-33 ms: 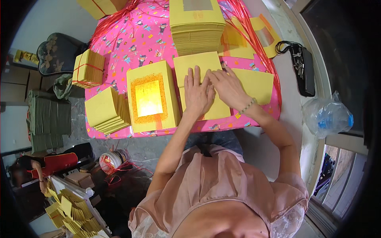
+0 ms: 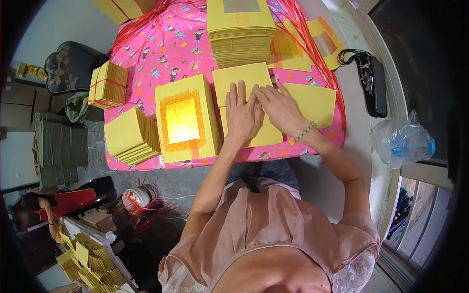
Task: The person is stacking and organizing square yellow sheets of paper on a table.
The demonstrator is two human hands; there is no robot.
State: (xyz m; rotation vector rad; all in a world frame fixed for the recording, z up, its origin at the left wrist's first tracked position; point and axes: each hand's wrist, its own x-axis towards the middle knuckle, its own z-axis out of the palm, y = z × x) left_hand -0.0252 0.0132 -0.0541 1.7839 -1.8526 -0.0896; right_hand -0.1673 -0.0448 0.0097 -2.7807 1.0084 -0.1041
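Both of my hands rest on a yellow paper sheet at the near edge of the table, where a crease or overlap crosses it. My left hand lies flat with its fingers stretched toward the far side. Fingers bent slightly, my right hand presses on the sheet, its fingertips meeting those of the left. What lies under the palms is hidden. To the right is another yellow sheet. Left of my hands stands a thick stack of yellow paper, topped with a shiny gold square in an orange border.
Folded yellow papers and a red-tied bundle sit at left on the pink patterned tablecloth. A tall yellow stack rises beyond my hands. Red strands, a black pouch and a plastic bag are at right. Someone works lower left.
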